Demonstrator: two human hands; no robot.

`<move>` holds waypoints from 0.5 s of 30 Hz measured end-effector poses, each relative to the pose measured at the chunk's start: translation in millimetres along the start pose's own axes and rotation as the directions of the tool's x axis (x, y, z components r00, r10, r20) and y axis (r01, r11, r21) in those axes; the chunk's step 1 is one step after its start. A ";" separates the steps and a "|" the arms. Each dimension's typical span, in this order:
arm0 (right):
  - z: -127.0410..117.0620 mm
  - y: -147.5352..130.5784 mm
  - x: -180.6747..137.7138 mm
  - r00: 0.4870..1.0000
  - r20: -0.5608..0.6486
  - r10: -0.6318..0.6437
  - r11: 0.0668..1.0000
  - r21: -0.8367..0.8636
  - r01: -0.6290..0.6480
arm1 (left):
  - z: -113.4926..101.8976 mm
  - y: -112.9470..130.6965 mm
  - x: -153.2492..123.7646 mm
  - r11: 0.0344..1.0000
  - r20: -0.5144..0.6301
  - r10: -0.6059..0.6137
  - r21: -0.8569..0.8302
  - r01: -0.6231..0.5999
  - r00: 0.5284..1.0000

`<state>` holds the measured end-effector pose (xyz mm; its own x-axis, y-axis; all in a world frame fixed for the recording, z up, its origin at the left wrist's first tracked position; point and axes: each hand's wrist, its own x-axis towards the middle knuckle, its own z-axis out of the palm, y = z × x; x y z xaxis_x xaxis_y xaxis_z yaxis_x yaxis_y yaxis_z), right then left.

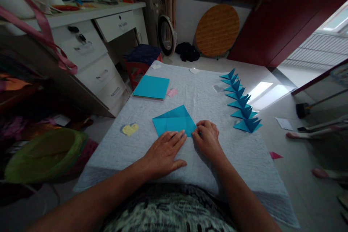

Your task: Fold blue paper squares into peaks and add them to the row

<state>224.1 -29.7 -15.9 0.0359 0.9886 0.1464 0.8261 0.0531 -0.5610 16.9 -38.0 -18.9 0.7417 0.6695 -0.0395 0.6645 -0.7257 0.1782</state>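
Nearest lens: left hand [163,154], grip open, fingertips flat on paper [172,119], centre frame on worktop [212,98]. Right hand [208,137], grip pinched on paper's lower-right corner. Light, thin, easily creased; best taken by corners.

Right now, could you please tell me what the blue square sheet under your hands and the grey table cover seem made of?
The blue square sheet looks like thin matte paper: it holds sharp, straight creases. The grey table cover seems soft cloth, judging by its dull, mottled surface and draped front edge; which fabric is unclear.
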 end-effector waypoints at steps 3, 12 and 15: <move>0.6 0.1 -0.3 1.000 -0.010 0.003 1.000 -0.005 -0.003 | -1.4 1.1 -0.5 1.000 -0.005 0.000 0.006 0.000 1.000; -2.5 2.5 -2.4 0.998 0.018 -0.053 0.999 -0.002 0.053 | -1.9 2.8 -2.5 0.999 -0.052 -0.032 0.007 0.033 0.998; -4.1 3.5 -2.6 0.997 0.029 -0.075 0.997 0.005 0.075 | -2.6 3.1 -2.4 0.999 -0.062 -0.037 -0.002 0.037 0.997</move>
<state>229.2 -32.7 -14.9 -0.0426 0.9855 0.1644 0.8239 0.1278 -0.5522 17.0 -41.4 -15.7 0.7095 0.7045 0.0149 0.6913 -0.7000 0.1789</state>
